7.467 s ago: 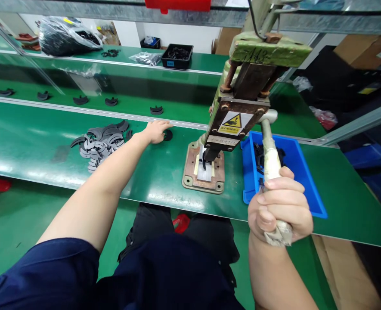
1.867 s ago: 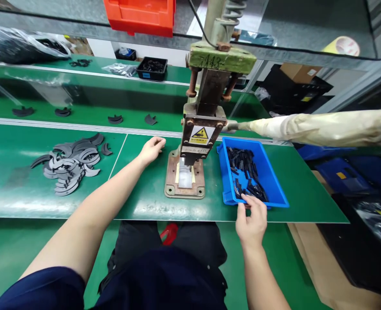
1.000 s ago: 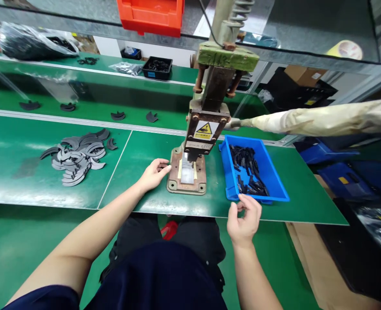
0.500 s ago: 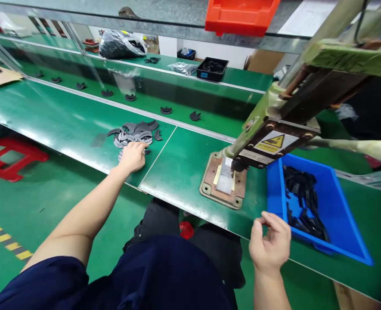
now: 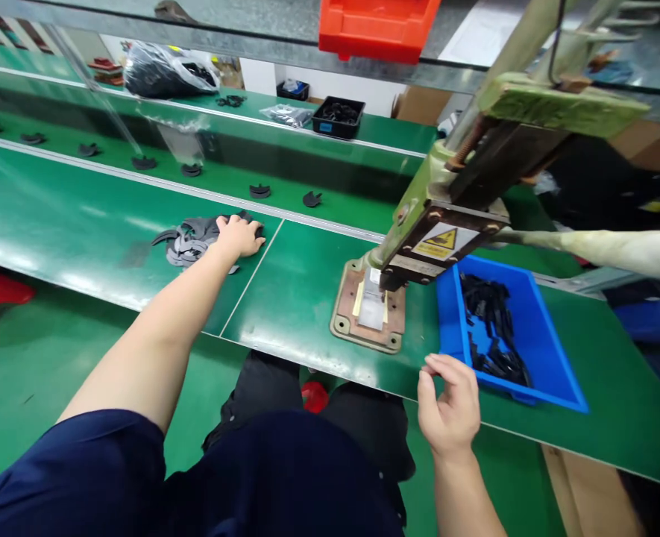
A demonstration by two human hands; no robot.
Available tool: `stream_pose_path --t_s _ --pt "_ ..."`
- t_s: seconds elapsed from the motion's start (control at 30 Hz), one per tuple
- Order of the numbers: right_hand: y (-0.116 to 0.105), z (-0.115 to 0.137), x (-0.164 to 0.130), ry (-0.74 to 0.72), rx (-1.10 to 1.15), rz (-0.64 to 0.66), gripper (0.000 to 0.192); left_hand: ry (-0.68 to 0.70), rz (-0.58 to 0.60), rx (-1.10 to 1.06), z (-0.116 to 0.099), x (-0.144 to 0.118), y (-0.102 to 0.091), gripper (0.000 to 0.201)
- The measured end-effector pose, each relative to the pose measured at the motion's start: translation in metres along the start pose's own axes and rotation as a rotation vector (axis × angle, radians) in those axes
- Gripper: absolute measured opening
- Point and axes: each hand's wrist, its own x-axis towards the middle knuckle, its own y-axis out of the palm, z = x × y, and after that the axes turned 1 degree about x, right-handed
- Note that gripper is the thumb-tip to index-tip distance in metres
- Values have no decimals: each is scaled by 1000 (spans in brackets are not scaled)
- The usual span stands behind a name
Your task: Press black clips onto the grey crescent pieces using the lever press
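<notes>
My left hand (image 5: 240,235) reaches over the right side of a pile of grey curved pieces (image 5: 187,242). Its fingers are spread and touch the pile; the palm hides what lies underneath. My right hand (image 5: 450,403) hovers by the bench's front edge, loosely curled, with a gap between thumb and fingers and nothing visible in them. Between my hands stands a hand press (image 5: 430,231) with a yellow warning label. A small metal fixture (image 5: 372,309) sits on its base plate (image 5: 341,325).
Right of the press, a blue bin (image 5: 553,335) holds black strip-like parts (image 5: 489,306). Dark curved parts (image 5: 259,191) lie spaced along the strip behind the rail. Farther back are a black tray (image 5: 338,130) and a plastic bag (image 5: 165,71). An orange bin (image 5: 379,30) rests on the overhead shelf.
My left hand has moved from the near side of the pile to its far right part, and its fingers have spread. My right hand keeps its curled pose. The view has shifted right.
</notes>
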Motion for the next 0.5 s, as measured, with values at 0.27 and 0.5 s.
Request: stream_pose_path --t_s 0.27,0.5 --pt "-10 11 33 -22 -16 -26 26 153 115 -281 -70 -17 3 54" --pt "-49 -25 64 220 -377 135 32 173 246 -460 -105 -60 14 48"
